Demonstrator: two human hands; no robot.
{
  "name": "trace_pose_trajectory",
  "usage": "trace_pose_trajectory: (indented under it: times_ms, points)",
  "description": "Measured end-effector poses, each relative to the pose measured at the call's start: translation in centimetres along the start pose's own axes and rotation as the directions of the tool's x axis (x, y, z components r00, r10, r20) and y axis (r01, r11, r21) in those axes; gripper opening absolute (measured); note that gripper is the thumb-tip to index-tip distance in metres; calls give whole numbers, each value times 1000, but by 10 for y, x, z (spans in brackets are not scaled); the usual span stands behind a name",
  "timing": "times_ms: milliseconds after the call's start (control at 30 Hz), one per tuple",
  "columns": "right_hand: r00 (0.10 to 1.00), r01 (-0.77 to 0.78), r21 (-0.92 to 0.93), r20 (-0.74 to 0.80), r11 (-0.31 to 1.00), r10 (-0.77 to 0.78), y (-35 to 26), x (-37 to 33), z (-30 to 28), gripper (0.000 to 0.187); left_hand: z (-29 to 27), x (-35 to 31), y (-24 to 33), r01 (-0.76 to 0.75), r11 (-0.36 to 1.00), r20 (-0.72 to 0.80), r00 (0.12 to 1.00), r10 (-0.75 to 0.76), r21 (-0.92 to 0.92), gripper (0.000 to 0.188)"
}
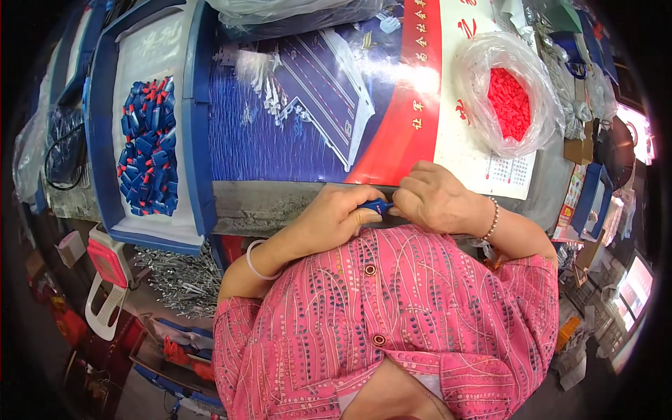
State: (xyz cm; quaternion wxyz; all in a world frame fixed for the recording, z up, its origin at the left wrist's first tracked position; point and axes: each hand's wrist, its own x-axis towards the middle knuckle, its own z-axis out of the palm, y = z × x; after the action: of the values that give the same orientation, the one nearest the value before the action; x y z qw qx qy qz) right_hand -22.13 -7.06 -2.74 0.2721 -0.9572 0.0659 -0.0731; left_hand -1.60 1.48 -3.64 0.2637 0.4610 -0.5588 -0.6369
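Observation:
Close to my chest, at the near edge of the table, my left hand [343,215] pinches a small blue plastic piece [376,206] between thumb and fingers. My right hand [432,199] is closed, with its fingertips at the right end of that piece. Whatever those right fingertips grip is hidden. On my left, a blue tray [199,150] with a pale liner holds a heap of blue pieces with red tips [148,147]. A clear plastic bag [548,112] stands open on the right, full of small red plastic parts [509,105].
A glossy poster [280,133] in blue, red and white covers the tabletop. Clear plastic wrapping [294,15] lies at its far edge. Below the tray sit a pile of thin metal parts [183,280] and a pink and white stool [106,262]. Boxes and bags crowd the right side.

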Motion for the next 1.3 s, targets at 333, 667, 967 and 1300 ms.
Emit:
trace_pose_trajectory:
  times_ms: [333, 667, 967, 1300]
  points:
    - [754, -635, 638, 388, 435, 531, -11, 11, -11, 31, 9, -4, -13, -214, 739, -142, 911, 387, 638, 33]
    - [991, 134, -105, 33, 985, -131, 3, 4, -16, 33, -4, -6, 10, 124, 972, 23, 992, -122, -201, 16]
    - [909, -409, 424, 106, 808, 404, -9, 9, 2, 25, 11, -9, 3, -139, 953, -201, 960, 197, 267, 22]
    - [961, -270, 323, 32, 907, 275, -6, 10, -1, 26, 0, -5, 7, -17, 994, -184, 982, 38, 112, 20]
